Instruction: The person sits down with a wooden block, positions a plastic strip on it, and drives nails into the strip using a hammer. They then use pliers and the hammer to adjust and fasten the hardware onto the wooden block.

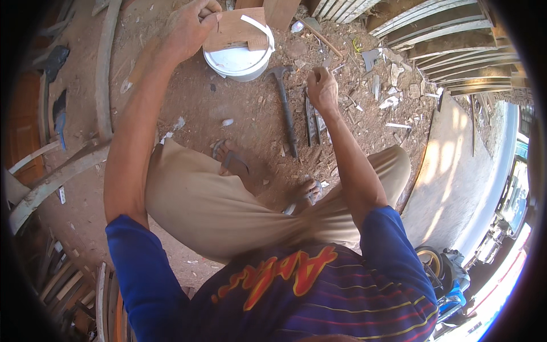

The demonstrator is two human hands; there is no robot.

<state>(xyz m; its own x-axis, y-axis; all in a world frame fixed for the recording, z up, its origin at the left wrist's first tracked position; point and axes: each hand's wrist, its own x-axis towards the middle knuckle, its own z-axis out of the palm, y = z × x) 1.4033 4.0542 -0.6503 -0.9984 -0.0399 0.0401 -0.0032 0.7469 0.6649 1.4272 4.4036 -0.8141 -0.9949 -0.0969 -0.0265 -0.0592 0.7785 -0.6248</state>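
A flat piece of brown wood (235, 29) lies across a white lidded bucket (242, 69) on the dirt ground ahead. Over the wood's left edge, my left hand (192, 27) is closed with curled fingers; I cannot make out what is in them. My right hand (323, 90) is also closed, fingertips pinched together, right of the bucket. Whatever it holds is too small to name. Between the bucket and my right hand a hammer (285, 111) rests on the ground, its head toward the bucket. Beside it, partly under my right hand, lies a dark two-handled tool (312, 122).
Wood scraps and white debris (390, 101) litter the ground to the right. Stacked slats (444, 34) stand at the far right, above a pale slab (450, 165). Curved timbers (103, 68) lie on the left. A motorbike wheel (431, 265) shows at the lower right.
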